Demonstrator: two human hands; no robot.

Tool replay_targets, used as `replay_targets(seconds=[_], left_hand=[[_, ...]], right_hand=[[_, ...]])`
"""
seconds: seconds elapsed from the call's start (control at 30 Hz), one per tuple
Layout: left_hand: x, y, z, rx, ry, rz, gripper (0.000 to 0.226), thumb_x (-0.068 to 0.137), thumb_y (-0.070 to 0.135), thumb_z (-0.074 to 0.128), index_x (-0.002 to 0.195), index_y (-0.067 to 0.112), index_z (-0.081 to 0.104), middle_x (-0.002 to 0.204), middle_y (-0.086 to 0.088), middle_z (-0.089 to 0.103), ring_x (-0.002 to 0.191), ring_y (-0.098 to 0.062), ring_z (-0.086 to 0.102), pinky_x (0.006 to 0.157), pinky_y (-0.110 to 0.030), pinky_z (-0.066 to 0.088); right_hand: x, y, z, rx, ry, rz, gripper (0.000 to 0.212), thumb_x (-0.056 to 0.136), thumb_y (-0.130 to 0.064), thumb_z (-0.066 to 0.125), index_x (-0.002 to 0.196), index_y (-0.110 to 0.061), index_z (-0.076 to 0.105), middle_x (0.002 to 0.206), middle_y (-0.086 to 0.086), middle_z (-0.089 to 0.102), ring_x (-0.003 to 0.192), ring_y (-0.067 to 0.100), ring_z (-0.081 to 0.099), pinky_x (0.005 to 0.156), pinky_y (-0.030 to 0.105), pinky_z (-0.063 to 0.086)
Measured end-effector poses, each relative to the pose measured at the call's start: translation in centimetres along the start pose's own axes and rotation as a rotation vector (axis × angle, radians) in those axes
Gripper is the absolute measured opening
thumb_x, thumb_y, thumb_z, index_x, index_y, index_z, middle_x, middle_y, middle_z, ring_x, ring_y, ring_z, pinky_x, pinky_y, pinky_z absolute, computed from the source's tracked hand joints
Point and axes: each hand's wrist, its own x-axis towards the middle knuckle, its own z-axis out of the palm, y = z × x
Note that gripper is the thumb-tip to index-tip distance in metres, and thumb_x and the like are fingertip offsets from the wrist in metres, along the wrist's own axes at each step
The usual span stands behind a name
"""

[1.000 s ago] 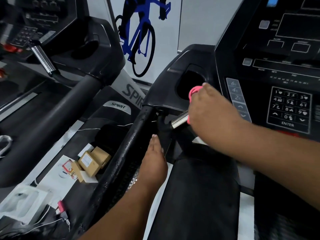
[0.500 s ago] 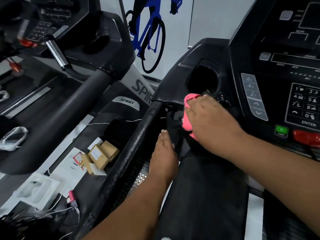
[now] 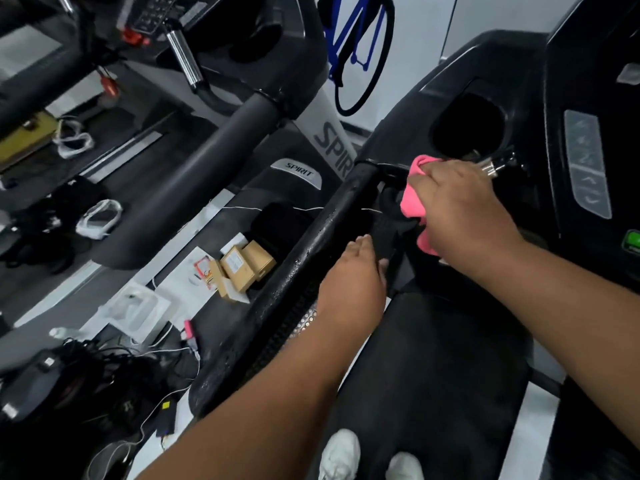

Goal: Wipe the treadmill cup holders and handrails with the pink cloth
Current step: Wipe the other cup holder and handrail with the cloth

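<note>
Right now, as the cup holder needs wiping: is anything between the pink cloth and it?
Nothing visible does. The right hand holds the pink cloth just below the cup holder, whose mouth is uncovered; its inside is too dark to read. A chrome grip sits beside its lower rim.

Two small brown cardboard boxes [image 3: 244, 268] are located near a white moulded plastic tray [image 3: 136, 311]. A blue bicycle graphic [image 3: 356, 46] is displayed on the white wall [image 3: 502, 15] behind.
</note>
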Motion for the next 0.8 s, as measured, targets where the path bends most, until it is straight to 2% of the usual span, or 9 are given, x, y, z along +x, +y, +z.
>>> replay_targets(seconds=[0.03, 0.13, 0.2, 0.3, 0.37, 0.5, 0.63, 0.7, 0.8], left_hand=[[-0.8, 0.3, -0.6, -0.001, 0.011, 0.022, 0.053, 0.102, 0.033, 0.041, 0.149, 0.01, 0.032, 0.151, -0.009, 0.042, 0.136, -0.024, 0.043, 0.101, -0.036, 0.042], [-4.0, 0.3, -1.2, 0.013, 0.013, 0.094, 0.055, 0.101, 0.036, 0.044, 0.15, 0.013, 0.035, 0.154, -0.005, 0.039, 0.143, -0.02, 0.035, 0.11, -0.03, 0.034], [-6.5, -0.8, -0.2, 0.073, 0.005, 0.117, 0.053, 0.097, 0.04, 0.047, 0.143, 0.014, 0.048, 0.146, -0.003, 0.051, 0.137, -0.02, 0.045, 0.105, -0.029, 0.04], [-9.0, -2.3, 2.1, 0.169, -0.152, 0.053, 0.056, 0.085, 0.05, 0.041, 0.125, 0.018, 0.066, 0.128, 0.004, 0.065, 0.122, -0.015, 0.06, 0.09, -0.023, 0.05], [-9.6, -2.9, 3.1, 0.185, -0.18, 0.017, 0.061, 0.083, 0.052, 0.038, 0.125, 0.018, 0.066, 0.131, 0.005, 0.064, 0.124, -0.015, 0.058, 0.095, -0.025, 0.048], [-8.8, -4.1, 2.8, 0.227, -0.028, 0.027, 0.063, 0.089, 0.047, 0.04, 0.135, 0.008, 0.057, 0.142, -0.005, 0.054, 0.136, -0.022, 0.045, 0.112, -0.03, 0.029], [-7.8, -4.9, 0.5, 0.243, 0.133, 0.089, 0.055, 0.094, 0.032, 0.041, 0.142, 0.007, 0.049, 0.151, -0.007, 0.044, 0.145, -0.025, 0.032, 0.114, -0.039, 0.033], [-7.3, -5.5, -1.0, 0.247, 0.2, 0.077, 0.053, 0.095, 0.021, 0.043, 0.147, 0.007, 0.041, 0.156, -0.009, 0.036, 0.148, -0.027, 0.023, 0.115, -0.044, 0.033], [-6.1, -7.0, -2.2, 0.289, 0.188, -0.018, 0.065, 0.092, 0.014, 0.061, 0.151, 0.008, 0.033, 0.16, -0.009, 0.027, 0.15, -0.027, 0.016, 0.117, -0.043, 0.029]], right_hand=[[0.0, -0.2, 0.2, 0.113, 0.068, 0.014, 0.07, 0.045, -0.017, 0.077, 0.112, -0.002, 0.065, 0.115, 0.018, 0.061, 0.102, 0.039, 0.057, 0.094, 0.044, 0.043], [0.0, -2.3, 0.8, 0.443, 0.26, 0.071, 0.057, 0.07, -0.017, 0.052, 0.125, -0.003, 0.061, 0.128, 0.019, 0.057, 0.114, 0.036, 0.053, 0.102, 0.039, 0.041], [0.0, -4.8, 1.9, 0.528, 0.258, 0.065, 0.051, 0.081, -0.011, 0.056, 0.131, -0.006, 0.057, 0.132, 0.016, 0.054, 0.119, 0.033, 0.05, 0.107, 0.037, 0.038], [0.7, -8.3, 4.9, 0.518, 0.152, -0.011, 0.063, 0.071, -0.014, 0.045, 0.132, -0.001, 0.056, 0.132, 0.019, 0.055, 0.12, 0.037, 0.05, 0.107, 0.044, 0.04], [1.8, -9.6, 6.7, 0.474, 0.064, -0.029, 0.072, 0.06, -0.016, 0.059, 0.131, -0.002, 0.056, 0.132, 0.019, 0.054, 0.123, 0.038, 0.051, 0.108, 0.045, 0.04], [4.6, -9.4, 8.0, 0.38, -0.06, -0.046, 0.099, 0.049, -0.022, 0.091, 0.137, -0.005, 0.049, 0.143, 0.016, 0.046, 0.134, 0.035, 0.04, 0.116, 0.043, 0.03], [6.7, -8.3, 7.5, 0.337, -0.007, 0.057, 0.076, 0.077, -0.013, 0.074, 0.144, -0.007, 0.04, 0.149, 0.013, 0.037, 0.141, 0.031, 0.029, 0.119, 0.037, 0.02], [5.8, -8.5, 7.9, 0.352, -0.013, 0.091, 0.086, 0.075, -0.015, 0.076, 0.148, -0.006, 0.033, 0.154, 0.013, 0.031, 0.146, 0.032, 0.021, 0.121, 0.039, 0.017], [3.6, -9.2, 8.5, 0.378, -0.052, 0.011, 0.103, 0.059, -0.026, 0.089, 0.145, -0.002, 0.039, 0.154, 0.014, 0.032, 0.147, 0.035, 0.02, 0.12, 0.045, 0.021]])
